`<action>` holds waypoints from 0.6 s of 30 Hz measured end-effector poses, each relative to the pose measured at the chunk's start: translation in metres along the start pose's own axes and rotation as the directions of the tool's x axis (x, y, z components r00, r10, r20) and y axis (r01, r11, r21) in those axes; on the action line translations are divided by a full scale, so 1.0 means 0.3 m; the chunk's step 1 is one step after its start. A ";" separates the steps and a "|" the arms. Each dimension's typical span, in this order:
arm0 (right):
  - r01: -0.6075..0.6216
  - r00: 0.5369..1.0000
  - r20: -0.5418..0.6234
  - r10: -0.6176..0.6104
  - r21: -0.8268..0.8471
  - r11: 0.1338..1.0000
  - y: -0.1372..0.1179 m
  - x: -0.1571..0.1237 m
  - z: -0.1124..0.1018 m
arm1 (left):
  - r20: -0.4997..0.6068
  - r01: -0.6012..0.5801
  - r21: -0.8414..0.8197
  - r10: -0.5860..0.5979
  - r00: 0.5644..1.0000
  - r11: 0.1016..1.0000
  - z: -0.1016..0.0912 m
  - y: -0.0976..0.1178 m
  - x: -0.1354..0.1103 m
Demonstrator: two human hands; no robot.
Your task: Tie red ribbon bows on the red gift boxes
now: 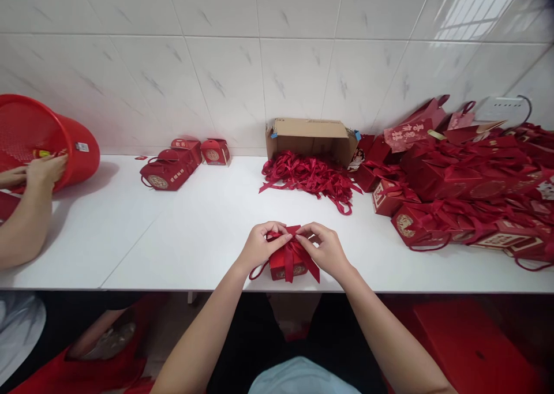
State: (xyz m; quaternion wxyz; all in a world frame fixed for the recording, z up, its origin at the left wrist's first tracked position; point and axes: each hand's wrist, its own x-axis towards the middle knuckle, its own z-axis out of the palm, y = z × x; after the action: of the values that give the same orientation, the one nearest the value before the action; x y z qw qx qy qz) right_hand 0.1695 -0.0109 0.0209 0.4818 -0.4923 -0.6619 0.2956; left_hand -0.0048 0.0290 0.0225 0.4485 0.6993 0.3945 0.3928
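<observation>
A small red gift box [287, 265] stands near the front edge of the white table [194, 226]. A dark red ribbon [298, 250] lies across its top, with tails hanging down the front. My left hand [259, 245] pinches the ribbon at the box's top left. My right hand [325, 247] pinches the ribbon at the top right. Both hands have their fingers closed on the ribbon right over the box.
A cardboard box [309, 137] on its side spills red ribbons [309, 177] at the back. A heap of red gift boxes [467, 180] fills the right. Three finished boxes [173, 166] sit back left. Another person's hands [41, 169] reach into a red basket [38, 134].
</observation>
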 end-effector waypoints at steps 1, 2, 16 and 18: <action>-0.009 1.000 -0.007 0.009 0.011 1.000 0.005 0.000 0.003 | -0.003 0.005 -0.015 -0.005 1.000 1.000 0.001 -0.001 0.000; -0.020 1.000 -0.014 0.021 0.022 1.000 0.010 -0.001 0.006 | -0.005 0.010 -0.025 -0.010 1.000 1.000 0.002 -0.001 -0.001; -0.159 0.976 -0.114 0.183 0.195 0.968 0.098 -0.035 0.005 | 0.067 0.040 0.014 -0.041 0.997 0.999 0.001 -0.015 -0.010; -0.163 0.976 -0.114 0.188 0.194 0.967 0.101 -0.035 0.006 | 0.072 0.050 0.017 -0.051 0.996 0.999 -0.004 -0.013 -0.010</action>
State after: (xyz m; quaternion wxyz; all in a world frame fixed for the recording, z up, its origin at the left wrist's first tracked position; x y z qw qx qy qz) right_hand 0.1796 -0.0103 -0.0097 0.5396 -0.5211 -0.5523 0.3637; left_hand -0.0078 0.0279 0.0186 0.4671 0.7062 0.3984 0.3527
